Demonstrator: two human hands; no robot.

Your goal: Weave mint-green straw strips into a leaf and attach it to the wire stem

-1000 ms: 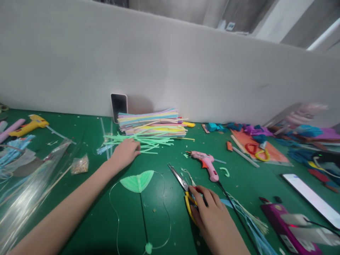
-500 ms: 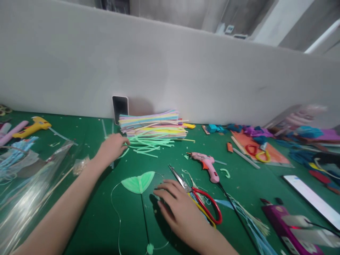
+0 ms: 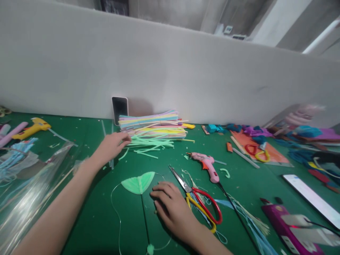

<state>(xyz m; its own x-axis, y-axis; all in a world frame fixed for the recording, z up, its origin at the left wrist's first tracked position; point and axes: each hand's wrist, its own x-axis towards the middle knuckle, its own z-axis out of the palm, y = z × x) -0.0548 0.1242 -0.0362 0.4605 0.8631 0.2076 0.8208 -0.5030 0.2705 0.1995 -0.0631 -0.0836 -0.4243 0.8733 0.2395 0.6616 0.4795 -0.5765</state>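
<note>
Loose green stems (image 3: 151, 142) lie across the surface (image 3: 249, 184), left hand (image 3: 113, 145) at their left ends, grip unreadable, right hand (image 3: 172, 205) relaxed and released beside scissors (image 3: 188, 188); best to draw stems out singly, endwise.

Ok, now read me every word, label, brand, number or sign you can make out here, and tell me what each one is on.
No text is readable.
Lit phone screen: too blurred to read.
Purple power strip: pale patches, too blurred to read.
Small panel beyond the white partition: too small to read.
</note>
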